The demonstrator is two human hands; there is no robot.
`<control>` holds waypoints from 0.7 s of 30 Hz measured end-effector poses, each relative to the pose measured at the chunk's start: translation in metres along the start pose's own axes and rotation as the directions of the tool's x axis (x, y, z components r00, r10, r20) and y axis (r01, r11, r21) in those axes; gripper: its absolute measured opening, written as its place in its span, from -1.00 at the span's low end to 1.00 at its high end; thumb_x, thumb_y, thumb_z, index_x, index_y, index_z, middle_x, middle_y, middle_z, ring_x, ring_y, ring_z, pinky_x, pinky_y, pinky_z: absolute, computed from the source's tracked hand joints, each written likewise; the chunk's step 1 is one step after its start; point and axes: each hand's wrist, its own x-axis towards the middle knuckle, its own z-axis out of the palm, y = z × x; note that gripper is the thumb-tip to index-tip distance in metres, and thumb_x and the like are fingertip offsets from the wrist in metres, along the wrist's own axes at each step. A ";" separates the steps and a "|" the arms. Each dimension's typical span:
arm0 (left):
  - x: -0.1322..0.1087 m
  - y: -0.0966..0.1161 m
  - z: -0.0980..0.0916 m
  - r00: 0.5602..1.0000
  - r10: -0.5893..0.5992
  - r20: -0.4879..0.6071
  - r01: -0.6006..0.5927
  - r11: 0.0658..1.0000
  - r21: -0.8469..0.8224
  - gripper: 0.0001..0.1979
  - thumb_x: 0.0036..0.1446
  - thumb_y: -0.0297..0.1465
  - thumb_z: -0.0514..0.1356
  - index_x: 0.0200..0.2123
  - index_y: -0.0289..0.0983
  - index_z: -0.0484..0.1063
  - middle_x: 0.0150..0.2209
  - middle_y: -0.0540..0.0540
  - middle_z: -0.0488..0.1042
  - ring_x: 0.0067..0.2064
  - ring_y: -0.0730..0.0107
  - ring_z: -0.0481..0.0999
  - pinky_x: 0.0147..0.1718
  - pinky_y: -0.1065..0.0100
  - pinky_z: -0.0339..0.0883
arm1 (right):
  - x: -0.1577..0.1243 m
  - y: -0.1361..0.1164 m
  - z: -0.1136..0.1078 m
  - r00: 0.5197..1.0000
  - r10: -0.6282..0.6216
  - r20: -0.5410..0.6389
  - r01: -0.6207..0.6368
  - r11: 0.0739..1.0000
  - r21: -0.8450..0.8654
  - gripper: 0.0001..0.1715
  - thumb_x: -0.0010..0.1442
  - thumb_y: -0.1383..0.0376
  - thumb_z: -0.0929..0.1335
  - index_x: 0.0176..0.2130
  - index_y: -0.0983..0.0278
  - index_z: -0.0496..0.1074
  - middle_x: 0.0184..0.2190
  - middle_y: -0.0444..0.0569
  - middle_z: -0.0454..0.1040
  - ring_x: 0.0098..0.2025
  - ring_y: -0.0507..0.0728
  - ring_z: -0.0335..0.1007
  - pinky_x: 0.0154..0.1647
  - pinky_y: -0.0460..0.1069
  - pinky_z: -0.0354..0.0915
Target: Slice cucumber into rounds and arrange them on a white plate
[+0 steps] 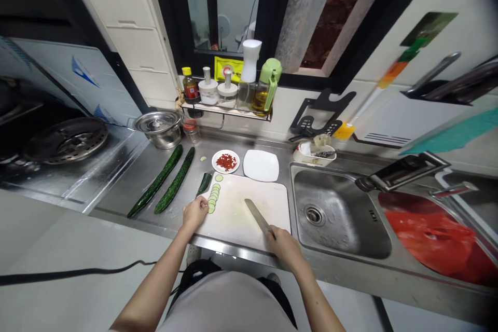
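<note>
In my right hand [285,247] is the handle of a kitchen knife [254,213], its blade flat over the white cutting board [233,228] and pointing away to the left. My left hand [195,213] is at the board's left edge, fingers curled and pinched together beside the near end of a row of cucumber slices [213,196]; whatever lies between the fingertips is hidden. One separate slice [219,178] sits at the row's far end. A cut piece of cucumber [204,183] rests just left of the board.
Two whole cucumbers [165,181] lie on the steel counter at left. Behind the board stand a small plate of red pieces [225,161] and a white square plate [261,165]. A sink [342,218] adjoins the board's right side. Seasoning bottles line a shelf [233,109].
</note>
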 end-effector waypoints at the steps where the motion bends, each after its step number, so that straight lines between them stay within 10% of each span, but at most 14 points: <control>1: 0.000 0.000 0.000 1.000 -0.002 -0.001 0.002 1.000 0.010 -0.86 0.03 -0.37 0.18 -0.27 -0.15 0.43 -0.32 0.03 0.55 -0.24 0.34 0.49 -0.17 0.30 0.13 | 0.000 0.000 0.000 1.000 -0.001 -0.001 0.001 1.000 -0.001 -0.65 0.27 0.24 0.12 -0.17 0.21 0.42 -0.17 0.04 0.52 -0.16 0.15 0.42 -0.34 -0.06 0.09; 21: 0.060 0.078 -0.001 0.969 0.169 -0.181 -0.118 0.958 0.262 -0.59 0.15 -0.33 0.05 0.07 -0.16 0.38 -0.02 -0.24 0.40 0.04 0.00 0.27 -0.02 0.07 0.07 | 0.001 0.018 0.011 0.998 0.021 -0.060 -0.019 0.999 0.029 -0.64 0.30 0.19 0.11 -0.17 0.22 0.41 -0.21 0.05 0.53 -0.16 0.17 0.43 -0.33 -0.05 0.07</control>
